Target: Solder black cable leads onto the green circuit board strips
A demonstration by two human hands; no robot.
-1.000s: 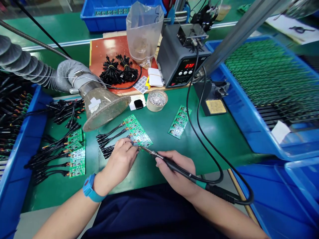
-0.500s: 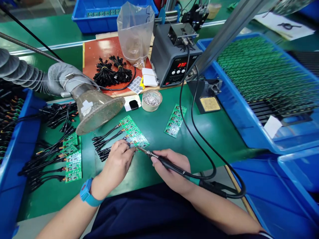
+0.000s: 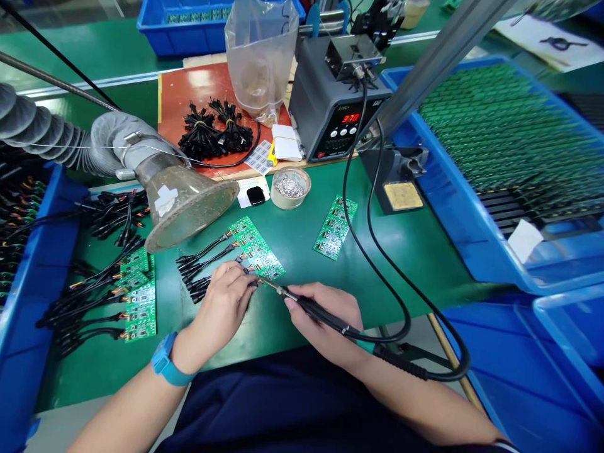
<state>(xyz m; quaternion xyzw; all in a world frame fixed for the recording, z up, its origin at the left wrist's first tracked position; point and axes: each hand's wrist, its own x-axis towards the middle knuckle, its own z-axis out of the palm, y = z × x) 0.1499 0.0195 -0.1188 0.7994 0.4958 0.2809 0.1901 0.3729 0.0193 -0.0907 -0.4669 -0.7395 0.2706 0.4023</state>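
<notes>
My right hand [image 3: 325, 318] is closed round a soldering iron [image 3: 317, 313], its tip pointing left at the near end of a green circuit board strip [image 3: 252, 242]. Fingers of my left hand [image 3: 224, 302] are pinched at that same end, close to the tip, on what looks like a cable's wire ends, mostly hidden. Several short black cables [image 3: 202, 255] run left from the strip's edge, partly under my left hand. Another board strip [image 3: 336, 228] without cables lies to the right. Boards with cables attached [image 3: 140, 308] are stacked at the left.
A fume extractor hood [image 3: 189, 204] hangs over the left side. Behind the boards stand a round tub of metal shavings [image 3: 290, 187] and the soldering station [image 3: 337, 100]. An iron stand with a yellow sponge [image 3: 403, 196] sits beside a blue bin [image 3: 441, 182] of boards. The iron's cord loops on the right.
Both hands stay in nearly the same place, with the iron's tip still at the strip's near end. The whole view has shifted slightly.
</notes>
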